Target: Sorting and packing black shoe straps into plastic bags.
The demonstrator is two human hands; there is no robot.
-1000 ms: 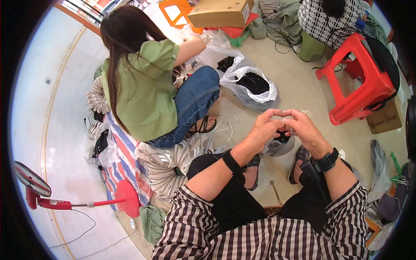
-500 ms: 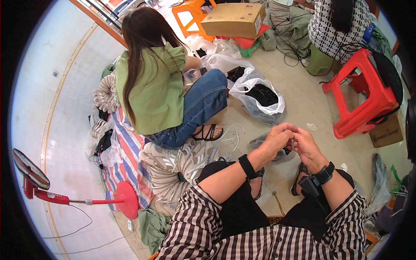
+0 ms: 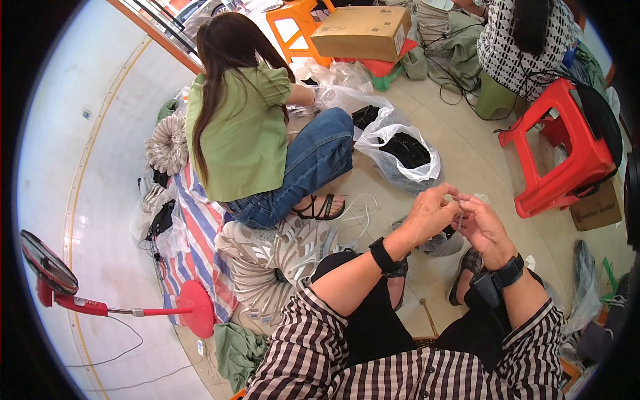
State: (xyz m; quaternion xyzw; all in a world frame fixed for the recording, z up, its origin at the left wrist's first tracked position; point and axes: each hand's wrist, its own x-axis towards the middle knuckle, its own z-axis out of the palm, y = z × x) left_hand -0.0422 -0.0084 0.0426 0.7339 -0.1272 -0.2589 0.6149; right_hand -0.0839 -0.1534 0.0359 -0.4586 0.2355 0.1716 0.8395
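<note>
Here, left hand (image 3: 430,212): lifted above the floor, bent at the fingers, with the tips held close together right by the other hand; cannot tell if closed on anything.
Right hand (image 3: 485,227): curled loosely, with some fingers a little apart and the tips meeting or almost meeting the left ones; cannot tell if gripping.
Between the fingertips: maybe a thin, pale bit, too small to name.
Clear plastic bag (image 3: 441,248): sits on the floor just past the feet, under the hands in this view, partly hidden by the left hand.
Black pieces (image 3: 448,231): lie inside that bag, too covered up to name.
How far along: seems partway through small finger work, as a guess from the close, raised hands.
Done: cannot pick out or count any finished bits.
Left: maybe plenty, with black pieces in the near bag and more dark things in the open white plastic bag (image 3: 427,175) farther off.
Ring of shoe uppers (image 3: 250,253): grey and white, packed side by side near the left knee, away from both hands; cannot tell if done or waiting.
Co-worker in a green top (image 3: 240,140): sits low beyond the ring, reaching forward.
Red stool (image 3: 567,147): stands to the right, well apart from the hands.
</note>
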